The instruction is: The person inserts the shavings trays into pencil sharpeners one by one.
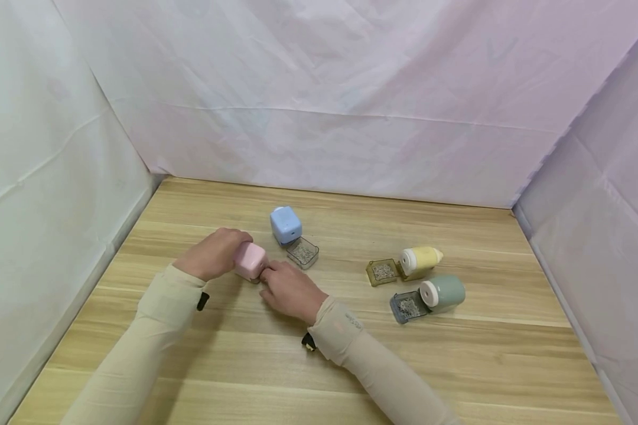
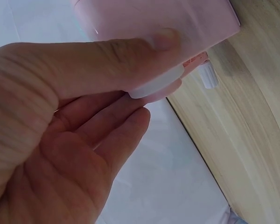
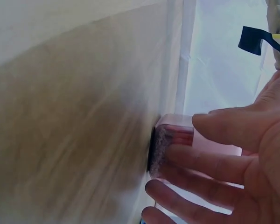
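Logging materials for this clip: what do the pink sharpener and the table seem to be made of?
The pink sharpener, gripped by the left hand, looks like smooth, slightly glossy plastic, with an even colour and soft highlights. The table looks like pale matte wood or wood-look laminate: grain lines show, but which one is unclear.

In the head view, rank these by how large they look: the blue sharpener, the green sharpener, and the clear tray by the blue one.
1. green sharpener and blue sharpener: too alike to rank, and the blue one lies farther from the camera.
2. clear tray: plainly smallest.
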Demonstrator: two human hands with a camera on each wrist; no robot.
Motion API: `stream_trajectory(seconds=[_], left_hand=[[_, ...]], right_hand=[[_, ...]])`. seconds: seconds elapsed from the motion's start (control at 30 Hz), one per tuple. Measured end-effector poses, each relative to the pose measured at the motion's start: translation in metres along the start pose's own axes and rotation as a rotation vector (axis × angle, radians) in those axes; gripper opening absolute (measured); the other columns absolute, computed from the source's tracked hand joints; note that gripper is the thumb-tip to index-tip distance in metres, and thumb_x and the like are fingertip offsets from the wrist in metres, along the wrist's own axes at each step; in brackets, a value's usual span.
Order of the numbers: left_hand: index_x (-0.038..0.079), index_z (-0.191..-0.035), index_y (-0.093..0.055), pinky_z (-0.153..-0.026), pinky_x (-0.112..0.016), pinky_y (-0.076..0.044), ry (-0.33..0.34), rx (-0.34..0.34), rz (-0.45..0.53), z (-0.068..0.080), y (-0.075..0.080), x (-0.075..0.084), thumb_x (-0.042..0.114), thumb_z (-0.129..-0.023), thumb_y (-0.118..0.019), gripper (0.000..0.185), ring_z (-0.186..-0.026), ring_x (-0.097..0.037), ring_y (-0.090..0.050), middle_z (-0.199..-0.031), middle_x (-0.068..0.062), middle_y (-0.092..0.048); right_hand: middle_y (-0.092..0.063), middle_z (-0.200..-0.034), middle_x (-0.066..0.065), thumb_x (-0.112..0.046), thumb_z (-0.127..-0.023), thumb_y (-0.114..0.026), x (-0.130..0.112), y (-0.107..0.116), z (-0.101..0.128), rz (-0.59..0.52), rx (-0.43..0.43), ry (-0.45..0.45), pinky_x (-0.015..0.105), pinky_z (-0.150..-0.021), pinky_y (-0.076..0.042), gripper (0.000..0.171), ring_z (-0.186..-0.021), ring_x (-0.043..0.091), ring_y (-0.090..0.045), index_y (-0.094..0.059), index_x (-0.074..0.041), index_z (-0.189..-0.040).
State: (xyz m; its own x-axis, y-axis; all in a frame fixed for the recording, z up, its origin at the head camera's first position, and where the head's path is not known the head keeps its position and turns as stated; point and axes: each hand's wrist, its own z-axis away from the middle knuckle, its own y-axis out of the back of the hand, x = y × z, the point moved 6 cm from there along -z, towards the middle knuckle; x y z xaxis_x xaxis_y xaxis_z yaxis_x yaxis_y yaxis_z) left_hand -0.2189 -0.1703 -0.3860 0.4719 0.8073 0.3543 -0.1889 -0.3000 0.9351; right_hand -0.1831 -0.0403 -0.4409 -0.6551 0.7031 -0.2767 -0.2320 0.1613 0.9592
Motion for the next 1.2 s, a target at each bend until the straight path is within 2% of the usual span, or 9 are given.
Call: stream_trajectory(seconds=[0.13, 0.27, 0.4, 0.6, 0.77, 0.9, 1.0, 1.2], left_hand=[[-0.01, -0.116, -0.072, -0.087, -0.049, -0.062, -0.002, -0.001, -0.009, 0.0, 0.0, 0.001, -0.024, -0.08, -0.074, 0.039, -0.098, -0.034, -0.073, -0.11, -0.022, -0.077], [-0.01, -0.119, -0.071, -0.089, -0.05, -0.062, 0.001, -0.009, -0.04, -0.001, -0.002, 0.003, -0.024, -0.081, -0.073, 0.04, -0.101, -0.035, -0.073, -0.113, -0.023, -0.077], [-0.009, -0.12, -0.071, -0.089, -0.049, -0.063, 0.01, -0.017, -0.068, 0.001, -0.003, 0.005, -0.025, -0.081, -0.072, 0.042, -0.101, -0.034, -0.073, -0.113, -0.022, -0.077], [-0.009, -0.122, -0.069, -0.092, -0.05, -0.063, 0.028, -0.03, -0.096, 0.005, -0.002, 0.007, -0.024, -0.081, -0.073, 0.044, -0.105, -0.037, -0.073, -0.116, -0.024, -0.075], [-0.01, -0.136, -0.064, -0.103, -0.056, -0.059, 0.068, -0.063, -0.147, 0.01, -0.003, 0.01, -0.006, -0.087, -0.083, 0.053, -0.122, -0.045, -0.069, -0.132, -0.029, -0.069], [-0.011, -0.142, -0.059, -0.108, -0.058, -0.057, 0.075, -0.058, -0.183, 0.012, 0.0, 0.014, 0.007, -0.084, -0.091, 0.068, -0.129, -0.046, -0.065, -0.138, -0.031, -0.065], [-0.011, -0.143, -0.058, -0.109, -0.059, -0.056, 0.074, -0.048, -0.175, 0.011, 0.005, 0.017, 0.008, -0.084, -0.089, 0.069, -0.13, -0.048, -0.063, -0.14, -0.032, -0.064], [-0.01, -0.148, -0.055, -0.111, -0.064, -0.052, 0.086, -0.057, -0.142, 0.008, 0.016, 0.017, 0.025, -0.091, -0.085, 0.073, -0.136, -0.052, -0.058, -0.146, -0.035, -0.059]], right_hand=[[-0.072, -0.129, 0.004, -0.027, -0.107, -0.068, 0.001, 0.005, 0.005, -0.003, -0.011, 0.036, 0.033, -0.106, -0.055, 0.026, -0.119, 0.021, -0.068, -0.075, -0.01, -0.125], [-0.072, -0.13, 0.005, -0.026, -0.108, -0.066, 0.007, 0.014, 0.012, -0.026, -0.011, 0.041, 0.035, -0.108, -0.056, 0.027, -0.122, 0.022, -0.067, -0.075, -0.008, -0.125], [-0.071, -0.135, 0.008, -0.026, -0.109, -0.065, 0.02, 0.027, 0.02, -0.072, -0.004, 0.002, 0.039, -0.11, -0.056, 0.031, -0.127, 0.025, -0.067, -0.073, -0.005, -0.131], [-0.069, -0.14, 0.013, -0.024, -0.107, -0.069, 0.048, 0.047, 0.03, -0.126, 0.06, -0.069, 0.046, -0.113, -0.055, 0.036, -0.131, 0.031, -0.065, -0.07, -0.003, -0.137], [-0.067, -0.143, 0.016, -0.024, -0.106, -0.072, 0.068, 0.063, 0.038, -0.13, 0.097, -0.148, 0.048, -0.113, -0.055, 0.04, -0.133, 0.033, -0.064, -0.068, -0.002, -0.138], [-0.064, -0.148, 0.017, -0.027, -0.105, -0.072, 0.079, 0.072, 0.042, -0.133, 0.108, -0.213, 0.051, -0.116, -0.052, 0.045, -0.138, 0.036, -0.061, -0.066, -0.002, -0.142], [-0.062, -0.151, 0.016, -0.029, -0.105, -0.072, 0.085, 0.077, 0.044, -0.138, 0.113, -0.252, 0.052, -0.116, -0.052, 0.049, -0.141, 0.035, -0.059, -0.063, -0.004, -0.146], [-0.06, -0.153, 0.016, -0.035, -0.105, -0.072, 0.091, 0.082, 0.045, -0.126, 0.129, -0.292, 0.052, -0.113, -0.055, 0.057, -0.142, 0.034, -0.059, -0.057, -0.007, -0.152]])
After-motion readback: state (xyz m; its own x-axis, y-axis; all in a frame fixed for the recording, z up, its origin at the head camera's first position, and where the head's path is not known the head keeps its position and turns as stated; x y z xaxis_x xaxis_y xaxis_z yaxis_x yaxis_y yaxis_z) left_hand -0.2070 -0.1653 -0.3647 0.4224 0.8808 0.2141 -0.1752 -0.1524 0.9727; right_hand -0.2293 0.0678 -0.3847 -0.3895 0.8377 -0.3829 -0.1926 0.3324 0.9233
